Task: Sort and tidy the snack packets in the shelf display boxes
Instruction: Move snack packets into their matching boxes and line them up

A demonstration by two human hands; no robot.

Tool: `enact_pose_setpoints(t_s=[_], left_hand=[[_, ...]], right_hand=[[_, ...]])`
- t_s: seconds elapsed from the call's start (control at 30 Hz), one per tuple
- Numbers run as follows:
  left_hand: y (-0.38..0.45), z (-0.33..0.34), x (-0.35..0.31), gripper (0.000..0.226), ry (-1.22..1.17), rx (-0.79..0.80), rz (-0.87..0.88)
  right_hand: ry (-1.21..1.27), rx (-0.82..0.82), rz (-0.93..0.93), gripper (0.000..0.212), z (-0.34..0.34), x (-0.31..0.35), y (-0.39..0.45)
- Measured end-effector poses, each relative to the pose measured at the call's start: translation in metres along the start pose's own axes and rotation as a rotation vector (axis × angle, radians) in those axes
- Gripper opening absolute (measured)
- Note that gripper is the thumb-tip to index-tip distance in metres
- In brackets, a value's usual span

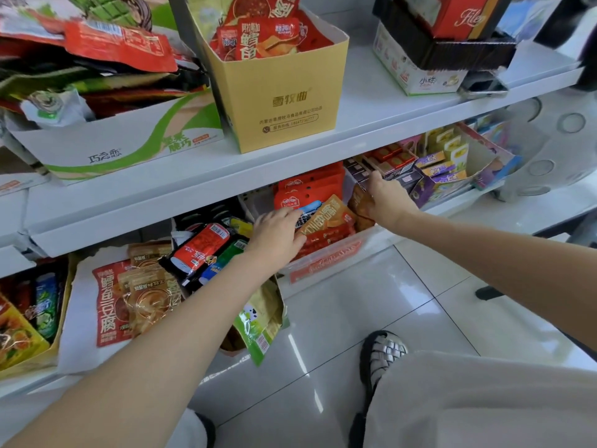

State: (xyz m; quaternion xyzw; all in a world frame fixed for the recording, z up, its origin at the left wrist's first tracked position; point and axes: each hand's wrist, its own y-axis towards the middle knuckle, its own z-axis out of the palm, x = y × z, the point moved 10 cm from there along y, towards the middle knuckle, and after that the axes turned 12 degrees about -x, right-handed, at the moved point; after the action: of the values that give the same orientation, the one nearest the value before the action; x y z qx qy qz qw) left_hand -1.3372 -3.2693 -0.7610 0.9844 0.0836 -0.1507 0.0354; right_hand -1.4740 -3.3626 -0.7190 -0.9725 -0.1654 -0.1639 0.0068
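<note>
Reaching with both hands into a clear display box (pixel 326 258) of snack packets on the lower shelf (pixel 484 202).

The left hand (pixel 277 236) lies palm down at the box's 9 o'clock edge, its fingers (pixel 284 215) spread open and resting on an orange packet (pixel 329 218) and a blue-and-white one beside it, gripping nothing. The right hand (pixel 389 198) sits at the box's 3 o'clock side, fingers curled closed around a brown packet (pixel 358 202) by its top edge. Red packets (pixel 310 189) stand in a row at the box's 12 o'clock end, behind both hands. At 9 o'clock from the left hand, a black box holds red, green and blue cola-print packets (pixel 202 247). On the upper shelf at 12 o'clock stands a yellow carton (pixel 284 101) filled with red packets.
</note>
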Motion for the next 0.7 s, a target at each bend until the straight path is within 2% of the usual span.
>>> enact_pose_setpoints(t_s=[0.1,0.23,0.33,0.47,0.53,0.63,0.7], left_hand=[[0.009,0.003,0.003,0.045,0.031,-0.01,-0.178],[0.02,0.01,-0.002,0.028,0.025,-0.043,-0.301],[0.025,0.004,0.006,0.012,-0.021,-0.115,-0.328],[0.018,-0.018,0.0,0.01,-0.252,-0.23,-0.261],[0.009,-0.036,-0.011,0.007,-0.335,-0.293,-0.145],[-0.013,-0.069,-0.024,0.003,-0.354,-0.448,0.05],[-0.033,-0.091,-0.025,0.004,-0.356,-0.541,0.105]], right_hand=[[0.116,0.001,0.09,0.023,0.004,-0.008,0.005],[0.441,-0.144,0.223,0.006,-0.022,-0.03,0.013],[0.746,-0.217,0.224,0.021,-0.051,-0.036,0.006],[0.863,-0.337,0.066,0.026,-0.094,-0.028,-0.004],[0.887,-0.342,0.012,0.027,-0.113,-0.021,-0.004],[0.709,-0.299,-0.149,0.029,-0.142,0.001,-0.013],[0.575,-0.19,-0.217,0.024,-0.148,0.018,-0.025]])
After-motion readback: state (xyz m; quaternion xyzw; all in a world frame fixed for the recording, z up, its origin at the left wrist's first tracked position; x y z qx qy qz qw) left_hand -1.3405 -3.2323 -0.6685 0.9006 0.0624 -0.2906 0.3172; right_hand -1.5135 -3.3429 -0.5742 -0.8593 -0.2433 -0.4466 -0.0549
